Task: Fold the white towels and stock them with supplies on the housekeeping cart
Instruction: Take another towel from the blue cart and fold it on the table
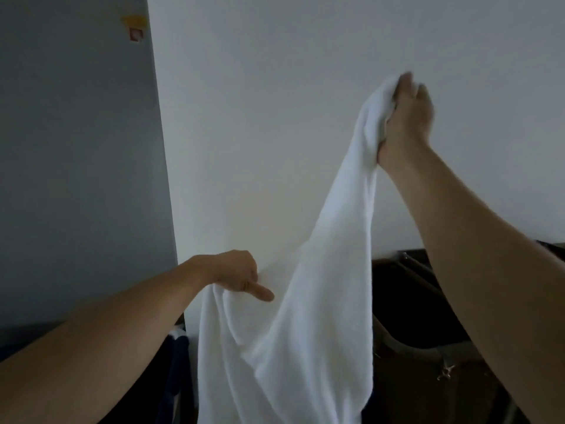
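Note:
A large white towel (308, 301) hangs in the air in front of a white wall. My right hand (408, 120) is raised high at the upper right and grips one bunched end of it. My left hand (241, 278) is lower, at the centre left, and grips another edge of the towel, with the thumb sticking out to the right. The cloth sags between the two hands and its lower part drops out of the frame at the bottom.
A white wall (275, 102) fills the background, with a grey wall (76, 148) on the left. A dark cart frame with a dark bag (428, 316) stands at the lower right. Dark blue fabric (180, 362) shows at the lower left, beside the towel.

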Tool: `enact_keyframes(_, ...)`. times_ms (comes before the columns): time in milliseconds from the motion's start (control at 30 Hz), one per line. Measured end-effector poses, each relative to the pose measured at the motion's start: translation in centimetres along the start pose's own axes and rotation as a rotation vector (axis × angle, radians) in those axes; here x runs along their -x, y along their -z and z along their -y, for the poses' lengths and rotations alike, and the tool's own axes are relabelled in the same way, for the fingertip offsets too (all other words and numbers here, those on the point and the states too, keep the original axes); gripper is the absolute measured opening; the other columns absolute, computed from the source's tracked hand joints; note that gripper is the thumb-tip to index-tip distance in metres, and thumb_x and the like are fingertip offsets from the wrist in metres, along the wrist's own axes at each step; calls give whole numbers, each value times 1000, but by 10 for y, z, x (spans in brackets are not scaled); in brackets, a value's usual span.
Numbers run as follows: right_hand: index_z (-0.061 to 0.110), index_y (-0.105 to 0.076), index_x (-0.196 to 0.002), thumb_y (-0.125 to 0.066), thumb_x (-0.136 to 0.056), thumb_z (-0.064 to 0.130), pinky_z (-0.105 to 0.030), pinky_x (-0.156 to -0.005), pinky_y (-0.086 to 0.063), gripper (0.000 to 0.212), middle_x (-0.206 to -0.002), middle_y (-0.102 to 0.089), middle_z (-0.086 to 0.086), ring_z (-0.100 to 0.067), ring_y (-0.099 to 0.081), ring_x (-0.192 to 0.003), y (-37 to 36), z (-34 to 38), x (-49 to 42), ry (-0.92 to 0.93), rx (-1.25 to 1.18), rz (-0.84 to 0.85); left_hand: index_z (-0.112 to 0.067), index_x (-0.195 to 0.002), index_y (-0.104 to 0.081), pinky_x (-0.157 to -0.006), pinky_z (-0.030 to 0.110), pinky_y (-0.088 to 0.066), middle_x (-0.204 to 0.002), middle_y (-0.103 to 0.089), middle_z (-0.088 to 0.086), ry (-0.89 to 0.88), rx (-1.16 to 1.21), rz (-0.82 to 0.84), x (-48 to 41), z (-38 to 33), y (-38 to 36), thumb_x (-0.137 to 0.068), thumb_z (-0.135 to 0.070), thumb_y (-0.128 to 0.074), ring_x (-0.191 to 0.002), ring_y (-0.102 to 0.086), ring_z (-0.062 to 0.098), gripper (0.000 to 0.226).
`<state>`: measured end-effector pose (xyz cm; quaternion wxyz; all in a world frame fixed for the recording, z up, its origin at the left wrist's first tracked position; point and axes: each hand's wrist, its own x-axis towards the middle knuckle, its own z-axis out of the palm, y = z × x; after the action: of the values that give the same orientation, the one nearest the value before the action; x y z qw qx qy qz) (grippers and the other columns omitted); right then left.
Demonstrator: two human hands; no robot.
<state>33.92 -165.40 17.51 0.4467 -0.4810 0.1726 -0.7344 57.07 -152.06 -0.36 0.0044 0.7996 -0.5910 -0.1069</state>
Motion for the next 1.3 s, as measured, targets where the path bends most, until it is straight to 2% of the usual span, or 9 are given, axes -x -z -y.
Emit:
enact_keyframes(100, 22, -46, -71, -48, -101, 31, -26, -63, -37, 32, -70, -51, 6, -13, -49, -69, -13, 8, 18, 184, 371, 101, -11, -125, -55, -83, 28, -47, -122, -58, 2, 48, 18, -119, 4, 12, 1, -78, -51, -77, -105, -56, 21, 65)
enact_keyframes(200, 19, -49, -70, -52, -101, 30, -27, -63, -34, 33, -74, -51, -1, -19, -48, -72, 8, -65, 69, -112, 703, 542, -11, -131, -49, -94, 29, -47, -132, -54, 5, 50, -10, -174, 5, 13, -7, -84, -34, -75, -115, -54, 21, 59)
enact_keyframes(533, 28, -69, -84, -68, -88, 44, -28, -70, -42, 16, -80, -60, 9, -17, -56, -83, 71, -144, 87, -44, 1314, 1115, -14, -81, -62, -65, 27, -49, -84, -59, -4, 135, -250, 190, 7, 3, -14, -74, -39, -76, -74, -58, 15, 29)
enact_keyframes(733, 23, -62, -76, -56, -95, 43, -33, -68, -41, 28, -80, -58, 5, -23, -57, -83, 92, -146, 69, 84, 1474, 1097, -15, -53, -37, -56, 32, -28, -56, -40, 1, -39, 294, -612, 0, 8, 23, -97, -32, -59, -53, -38, 17, 52)
enact_keyframes(867, 12, -60, -81, -66, -92, 31, -29, -55, -36, 23, -73, -57, 2, -24, -56, -73, 102, -139, 49, -24, 1085, 701, -14, -57, -36, -51, 35, -25, -55, -41, 0, 98, 537, -1128, -1, 12, 37, -99, -33, -53, -57, -39, 22, 50)
enact_keyframes(1000, 19, -62, -109, -72, -90, 34, -28, -78, -40, 27, -107, -60, 1, -24, -59, -107, 106, -144, 63, -101, 1239, 1006, -12, -61, -44, -54, 31, -29, -63, -45, 0, -95, 193, -422, 1, -3, 24, -98, -35, -57, -63, -43, 19, 45)
enact_keyframes(1133, 35, -42, -146, -87, -74, 37, -6, -76, -40, 84, -118, -53, 15, -4, -54, -104, 72, -138, 105, -187, 850, 1096, -11, -86, -68, -60, 20, -38, -76, -60, -2, -322, 331, -268, 3, -34, 9, -97, -43, -58, -65, -51, 8, 35)
enact_keyframes(1233, 32, -67, -98, -79, -80, 40, -14, -62, -39, 23, -87, -61, 13, -7, -57, -81, 57, -136, 125, -99, 966, 1223, -27, -83, -72, -62, 12, -38, -71, -61, -18, -377, 436, -178, 8, -39, 5, -94, -47, -63, -64, -53, -2, 24)
enact_keyframes(1300, 21, -66, -78, -76, -85, 38, -24, -59, -38, 20, -74, -60, 5, -14, -55, -72, 54, -132, 121, -3, 986, 1148, -28, -102, -74, -68, 16, -46, -86, -70, -13, -383, 669, -131, 16, -30, 0, -91, -40, -70, -76, -62, 0, 17)
